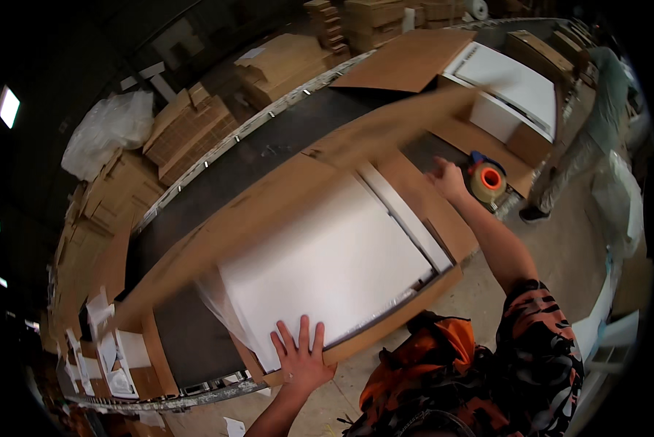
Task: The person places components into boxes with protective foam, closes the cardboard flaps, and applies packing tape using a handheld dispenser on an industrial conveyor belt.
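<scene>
A flat white panel lies in an open cardboard box before me, with clear plastic film at its left side. My left hand rests on the panel's near left corner, fingers spread. Beyond the panel a long cardboard flap stands raised, smeared by motion. My right hand is stretched out past the box's right end, beside a tape dispenser with an orange core and blue part. Its fingers look apart, and nothing shows in them.
The box lies on a dark conveyor belt with a metal side rail. Another open box with white parts stands at the far right, near a person's leg. Stacked cartons and a plastic bag are beyond the belt.
</scene>
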Action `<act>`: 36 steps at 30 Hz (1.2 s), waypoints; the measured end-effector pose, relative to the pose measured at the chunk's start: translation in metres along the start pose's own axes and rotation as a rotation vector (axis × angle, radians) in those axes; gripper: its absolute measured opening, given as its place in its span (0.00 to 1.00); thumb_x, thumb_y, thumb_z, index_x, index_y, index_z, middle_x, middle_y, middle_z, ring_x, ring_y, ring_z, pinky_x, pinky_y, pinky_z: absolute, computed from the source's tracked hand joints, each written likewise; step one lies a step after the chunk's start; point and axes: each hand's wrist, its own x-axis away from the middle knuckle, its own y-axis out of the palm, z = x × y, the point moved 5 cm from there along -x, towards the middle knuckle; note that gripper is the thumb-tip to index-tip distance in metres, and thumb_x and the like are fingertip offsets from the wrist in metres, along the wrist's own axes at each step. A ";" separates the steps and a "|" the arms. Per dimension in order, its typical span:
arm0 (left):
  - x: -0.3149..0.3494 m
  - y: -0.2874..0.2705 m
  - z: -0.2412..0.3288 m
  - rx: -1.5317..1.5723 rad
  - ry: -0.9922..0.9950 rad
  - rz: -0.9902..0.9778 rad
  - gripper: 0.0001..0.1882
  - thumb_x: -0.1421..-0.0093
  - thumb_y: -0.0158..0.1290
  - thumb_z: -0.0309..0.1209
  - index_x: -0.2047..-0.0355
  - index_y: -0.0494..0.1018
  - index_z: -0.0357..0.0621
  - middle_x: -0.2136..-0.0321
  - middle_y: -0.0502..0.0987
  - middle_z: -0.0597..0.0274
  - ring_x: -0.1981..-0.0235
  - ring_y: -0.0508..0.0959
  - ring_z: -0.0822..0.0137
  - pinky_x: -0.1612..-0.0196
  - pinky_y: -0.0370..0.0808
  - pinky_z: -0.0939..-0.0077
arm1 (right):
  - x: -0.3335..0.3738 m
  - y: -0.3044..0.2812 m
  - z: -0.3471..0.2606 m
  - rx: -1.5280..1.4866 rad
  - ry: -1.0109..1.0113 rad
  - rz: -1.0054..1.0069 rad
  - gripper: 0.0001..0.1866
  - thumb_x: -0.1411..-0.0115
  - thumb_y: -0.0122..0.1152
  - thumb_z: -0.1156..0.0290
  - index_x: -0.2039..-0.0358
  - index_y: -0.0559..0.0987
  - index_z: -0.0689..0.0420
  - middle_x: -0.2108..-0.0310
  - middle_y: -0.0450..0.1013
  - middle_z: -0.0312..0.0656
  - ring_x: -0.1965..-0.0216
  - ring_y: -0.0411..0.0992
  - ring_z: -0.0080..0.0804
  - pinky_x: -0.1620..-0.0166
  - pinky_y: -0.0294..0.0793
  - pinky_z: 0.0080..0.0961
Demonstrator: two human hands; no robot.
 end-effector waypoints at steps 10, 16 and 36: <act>-0.011 0.017 0.002 0.136 -0.343 -0.426 0.43 0.53 0.58 0.54 0.39 0.61 0.47 0.46 0.68 0.44 0.45 0.69 0.47 0.41 0.63 0.49 | 0.262 -0.085 0.013 0.111 -0.488 0.077 0.30 0.42 0.62 0.63 0.41 0.67 0.57 0.37 0.59 0.50 0.33 0.52 0.49 0.36 0.57 0.41; -0.009 0.020 -0.005 -0.077 -0.252 -0.289 0.54 0.54 0.58 0.58 0.33 0.48 0.48 0.37 0.56 0.42 0.35 0.55 0.45 0.36 0.52 0.48 | 0.281 -0.049 -0.046 0.334 -0.940 -0.063 0.35 0.52 0.67 0.61 0.44 0.69 0.58 0.41 0.64 0.48 0.36 0.58 0.50 0.35 0.59 0.44; -0.030 -0.012 0.051 -0.118 0.059 -0.092 0.52 0.50 0.60 0.51 0.34 0.48 0.35 0.34 0.48 0.37 0.33 0.46 0.35 0.34 0.52 0.46 | 0.255 -0.036 -0.033 0.186 -0.871 -0.205 0.12 0.56 0.64 0.65 0.69 0.78 0.54 0.68 0.76 0.39 0.65 0.75 0.39 0.62 0.74 0.36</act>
